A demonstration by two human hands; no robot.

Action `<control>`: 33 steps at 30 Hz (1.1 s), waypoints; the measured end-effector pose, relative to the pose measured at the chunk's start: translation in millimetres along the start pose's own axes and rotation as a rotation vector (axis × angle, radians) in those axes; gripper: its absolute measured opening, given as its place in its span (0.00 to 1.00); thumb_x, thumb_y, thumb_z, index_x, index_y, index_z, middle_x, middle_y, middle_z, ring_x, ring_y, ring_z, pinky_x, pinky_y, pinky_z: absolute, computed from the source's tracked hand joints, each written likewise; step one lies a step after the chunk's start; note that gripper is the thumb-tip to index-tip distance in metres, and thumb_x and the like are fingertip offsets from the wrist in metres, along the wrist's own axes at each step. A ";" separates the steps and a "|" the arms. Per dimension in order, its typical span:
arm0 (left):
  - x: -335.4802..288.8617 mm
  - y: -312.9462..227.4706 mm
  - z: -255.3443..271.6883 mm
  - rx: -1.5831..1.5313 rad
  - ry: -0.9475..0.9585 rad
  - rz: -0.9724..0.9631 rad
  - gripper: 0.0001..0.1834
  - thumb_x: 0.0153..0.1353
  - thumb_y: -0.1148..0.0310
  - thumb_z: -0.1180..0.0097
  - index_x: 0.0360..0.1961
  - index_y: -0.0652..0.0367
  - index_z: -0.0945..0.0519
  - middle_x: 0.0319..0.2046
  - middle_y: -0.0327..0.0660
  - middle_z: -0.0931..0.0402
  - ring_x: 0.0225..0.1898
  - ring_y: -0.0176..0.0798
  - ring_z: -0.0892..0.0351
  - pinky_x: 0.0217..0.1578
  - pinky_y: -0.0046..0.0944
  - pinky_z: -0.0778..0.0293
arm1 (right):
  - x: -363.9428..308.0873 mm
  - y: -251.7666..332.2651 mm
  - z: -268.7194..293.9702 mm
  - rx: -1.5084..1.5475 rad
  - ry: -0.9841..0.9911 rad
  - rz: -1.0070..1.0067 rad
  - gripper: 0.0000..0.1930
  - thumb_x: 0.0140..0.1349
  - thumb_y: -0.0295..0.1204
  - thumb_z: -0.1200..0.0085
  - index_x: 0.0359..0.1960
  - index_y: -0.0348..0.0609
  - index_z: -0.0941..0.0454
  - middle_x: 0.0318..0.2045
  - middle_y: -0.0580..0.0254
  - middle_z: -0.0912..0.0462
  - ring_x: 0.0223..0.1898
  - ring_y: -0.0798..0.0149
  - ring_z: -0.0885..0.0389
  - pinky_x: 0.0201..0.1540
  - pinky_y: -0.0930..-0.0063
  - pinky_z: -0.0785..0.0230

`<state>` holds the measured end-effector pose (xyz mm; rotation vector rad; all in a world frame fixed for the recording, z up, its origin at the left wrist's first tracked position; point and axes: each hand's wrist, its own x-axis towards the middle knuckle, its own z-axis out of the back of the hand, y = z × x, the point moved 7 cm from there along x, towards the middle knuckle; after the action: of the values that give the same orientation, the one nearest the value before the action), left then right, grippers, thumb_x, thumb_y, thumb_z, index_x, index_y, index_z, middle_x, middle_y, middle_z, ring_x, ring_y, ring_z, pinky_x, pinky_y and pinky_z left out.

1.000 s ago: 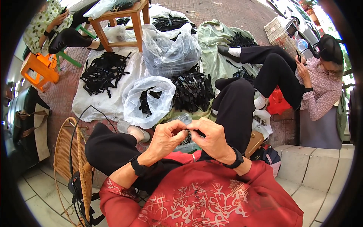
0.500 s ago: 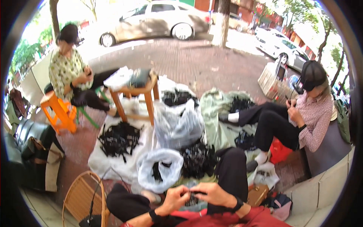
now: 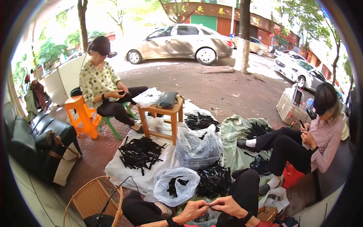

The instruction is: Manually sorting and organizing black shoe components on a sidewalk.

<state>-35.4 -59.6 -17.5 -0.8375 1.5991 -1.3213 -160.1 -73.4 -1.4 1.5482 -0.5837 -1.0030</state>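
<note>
Above my lap my left hand [image 3: 193,211] and my right hand [image 3: 228,207] meet, fingertips pinched together. Whatever sits between them is too small and hidden to name. Just below lies a clear bag of small dark pieces [image 3: 202,218], partly covered by my hands. Beyond my left hand stands an open whitish plastic bag [image 3: 160,188] with a few black pieces inside. A heap of black strap-like pieces [image 3: 213,181] lies to its right. A larger clear plastic bag [image 3: 198,149] rises behind that heap.
Black strips [image 3: 140,154] are spread on a white sheet [image 3: 117,168]. Near a wooden stool [image 3: 175,115] one person [image 3: 100,81] sits; another person [image 3: 325,140] sits at right. Both handle small things. A wicker chair [image 3: 90,196] stands at my left; a car [image 3: 181,41] is parked beyond.
The view has swung up and left, so the scene sits lower and further right. My hands stay fingertip to fingertip.
</note>
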 end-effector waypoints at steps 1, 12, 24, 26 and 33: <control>0.2 5.8 -1.3 -0.039 0.007 0.022 0.08 0.54 0.69 0.51 0.30 0.62 0.24 0.15 0.33 0.29 0.17 0.23 0.32 0.18 0.25 0.36 | 0.6 -10.1 -1.4 0.183 0.009 -0.094 0.09 0.52 0.23 0.47 0.35 0.35 0.24 0.28 0.65 0.22 0.29 0.77 0.26 0.31 0.86 0.34; -9.7 8.3 -7.8 0.036 -0.044 -0.019 0.08 0.55 0.70 0.54 0.28 0.64 0.26 0.16 0.35 0.28 0.16 0.25 0.31 0.18 0.26 0.35 | -0.4 -32.6 -10.2 0.230 0.008 -0.126 0.05 0.52 0.19 0.49 0.31 0.34 0.27 0.27 0.62 0.23 0.30 0.74 0.25 0.33 0.85 0.31; -3.4 6.2 0.6 0.024 -0.104 -0.082 0.06 0.57 0.74 0.54 0.31 0.65 0.25 0.19 0.37 0.25 0.21 0.26 0.26 0.22 0.26 0.29 | 10.9 -4.8 -7.1 -0.011 -0.080 0.020 0.03 0.48 0.19 0.51 0.26 0.35 0.30 0.20 0.67 0.26 0.22 0.78 0.30 0.24 0.83 0.36; 0.6 -6.6 2.4 0.182 -0.089 -0.200 0.07 0.55 0.77 0.55 0.33 0.66 0.26 0.19 0.38 0.25 0.21 0.26 0.26 0.22 0.26 0.29 | 13.2 -3.8 -3.8 0.033 -0.065 -0.040 0.03 0.50 0.19 0.50 0.27 0.35 0.30 0.21 0.66 0.25 0.22 0.78 0.29 0.24 0.84 0.35; -0.5 3.8 -0.5 -0.642 0.192 0.090 0.16 0.55 0.73 0.52 0.44 0.69 0.34 0.29 0.48 0.25 0.29 0.34 0.24 0.30 0.31 0.27 | 11.0 -14.9 -1.6 0.357 -0.006 -0.171 0.05 0.51 0.26 0.45 0.28 0.39 0.28 0.21 0.70 0.27 0.21 0.79 0.31 0.22 0.86 0.39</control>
<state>-35.5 -58.2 -21.1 -1.0162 2.2379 -0.8385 -155.4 -78.0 -18.7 1.9365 -0.6700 -1.0730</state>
